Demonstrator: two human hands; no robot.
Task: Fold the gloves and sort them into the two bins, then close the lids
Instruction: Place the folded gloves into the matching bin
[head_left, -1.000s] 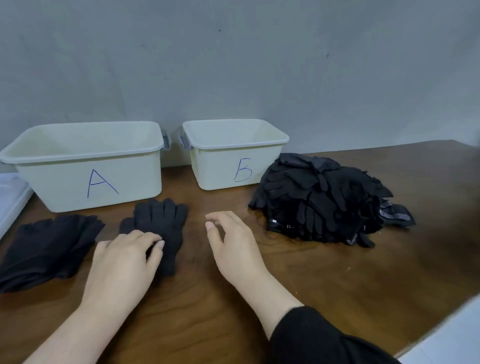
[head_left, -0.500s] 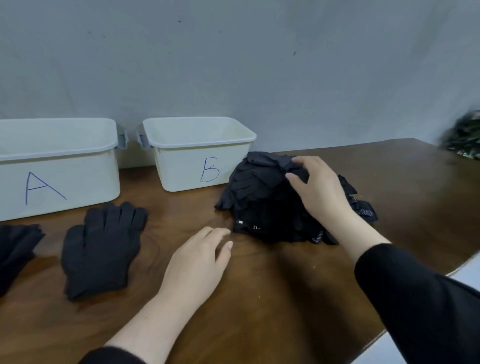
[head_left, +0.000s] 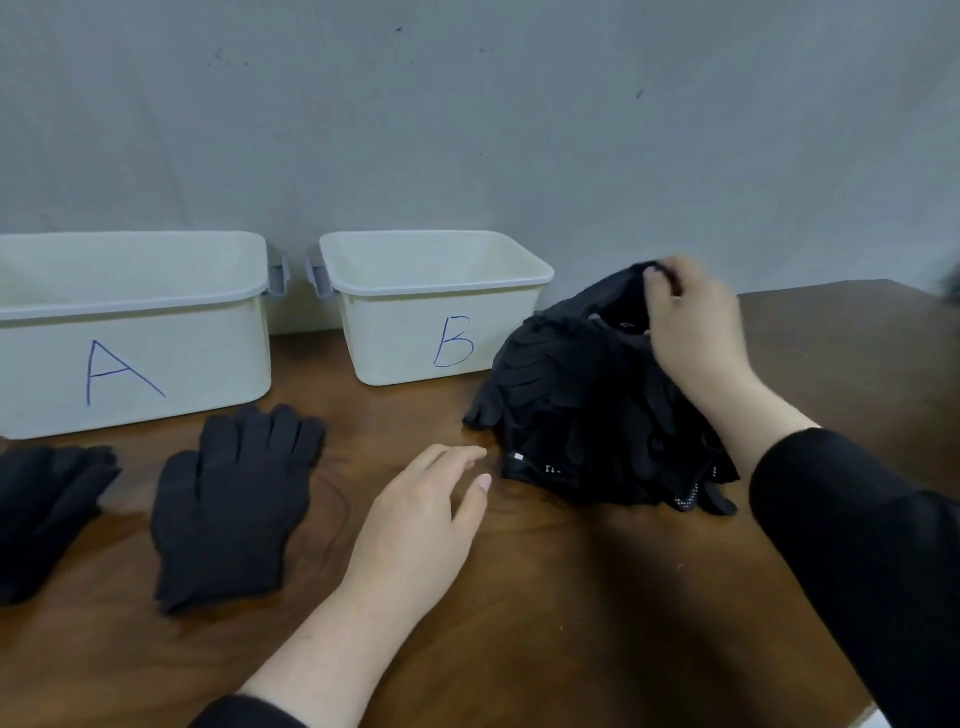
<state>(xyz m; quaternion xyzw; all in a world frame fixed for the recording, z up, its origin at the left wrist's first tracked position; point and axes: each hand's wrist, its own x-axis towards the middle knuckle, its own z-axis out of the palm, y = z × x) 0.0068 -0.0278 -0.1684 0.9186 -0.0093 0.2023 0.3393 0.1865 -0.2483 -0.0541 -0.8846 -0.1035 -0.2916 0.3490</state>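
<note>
A glove (head_left: 631, 296) is pinched by the right hand (head_left: 696, 332) atop the pile (head_left: 587, 415); soft, light, best taken by its cuff. The left hand (head_left: 421, 525) rests relaxed on the worktop (head_left: 597, 597).

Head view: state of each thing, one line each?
bin A: open, no lid on, inside not visible
bin B: open, no lid on, no glove seen inside
glove pile: heaped on the table beside bin B
top glove: pinched and lifted off the pile
flat glove: lying flat, fingers toward bin A
left gloves: lying at the frame edge
right hand: pinching the top glove
left hand: fingers relaxed, holding nothing
</note>
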